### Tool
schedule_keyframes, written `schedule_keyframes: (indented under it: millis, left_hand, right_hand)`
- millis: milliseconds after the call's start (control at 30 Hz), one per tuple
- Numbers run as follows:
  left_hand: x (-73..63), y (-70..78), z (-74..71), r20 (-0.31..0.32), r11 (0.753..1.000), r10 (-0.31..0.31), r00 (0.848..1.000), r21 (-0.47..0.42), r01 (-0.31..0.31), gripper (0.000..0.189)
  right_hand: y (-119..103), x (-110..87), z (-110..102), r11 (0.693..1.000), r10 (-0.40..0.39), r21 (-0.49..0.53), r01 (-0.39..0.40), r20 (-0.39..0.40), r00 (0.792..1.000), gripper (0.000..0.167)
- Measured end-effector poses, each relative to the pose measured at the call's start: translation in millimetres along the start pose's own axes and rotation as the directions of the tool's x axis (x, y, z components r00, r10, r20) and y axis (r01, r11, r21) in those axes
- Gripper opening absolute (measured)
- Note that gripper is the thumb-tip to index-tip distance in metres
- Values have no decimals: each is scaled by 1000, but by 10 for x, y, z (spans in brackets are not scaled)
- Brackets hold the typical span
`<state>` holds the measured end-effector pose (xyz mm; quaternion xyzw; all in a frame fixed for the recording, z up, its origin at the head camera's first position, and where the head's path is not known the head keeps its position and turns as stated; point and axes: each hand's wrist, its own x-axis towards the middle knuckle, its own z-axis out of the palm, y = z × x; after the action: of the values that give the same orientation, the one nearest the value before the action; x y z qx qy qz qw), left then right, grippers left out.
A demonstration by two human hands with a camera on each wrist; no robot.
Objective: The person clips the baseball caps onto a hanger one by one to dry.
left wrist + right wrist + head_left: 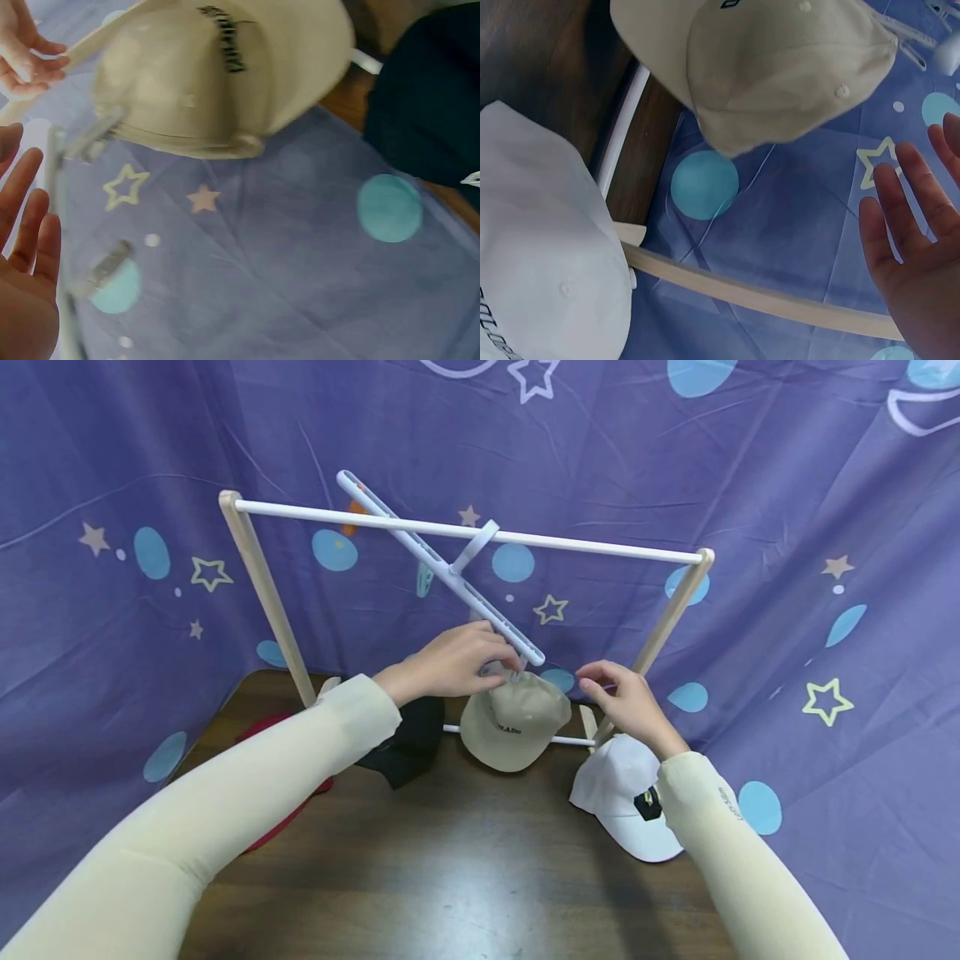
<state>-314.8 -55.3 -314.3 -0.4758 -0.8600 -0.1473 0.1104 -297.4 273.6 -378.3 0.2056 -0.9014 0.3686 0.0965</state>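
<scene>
A beige cap with dark lettering hangs by a clip from the low end of a pale clip hanger. The hanger slopes down to the right, its hook over a white rail. My left hand is just above the cap's crown, beside the hanger's low end; the left wrist view shows its fingers loosely extended, holding nothing. To the right of the cap, my right hand is raised with fingers spread and nothing in them. Another clip dangles from the hanger without a cap.
Wooden posts carry the rail above a dark wooden table. A white cap lies at the right post's foot. A black cap and something red are on the left, partly behind my left sleeve. A patterned purple curtain hangs behind.
</scene>
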Motion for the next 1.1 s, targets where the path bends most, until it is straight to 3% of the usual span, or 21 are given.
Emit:
schedule_keyframes:
  millis: [433, 800, 1100]
  left_hand:
    - [-443, -324, 147, 7, 988, -153, 988, -38, 153, 19]
    - [-771, -571, 290, -40, 962, -270, 962, -54, 268, 19]
    - [-951, -719, 450, -52, 932, -351, 935, -117, 343, 23]
  right_hand:
    - [-84, -213, 237, 995, -11, 103, 17, -58, 998, 21]
    - [-216, -364, 480, 977, -3, 212, 27, -115, 993, 20]
    - [-323, -503, 689, 964, -11, 264, 35, -89, 996, 20]
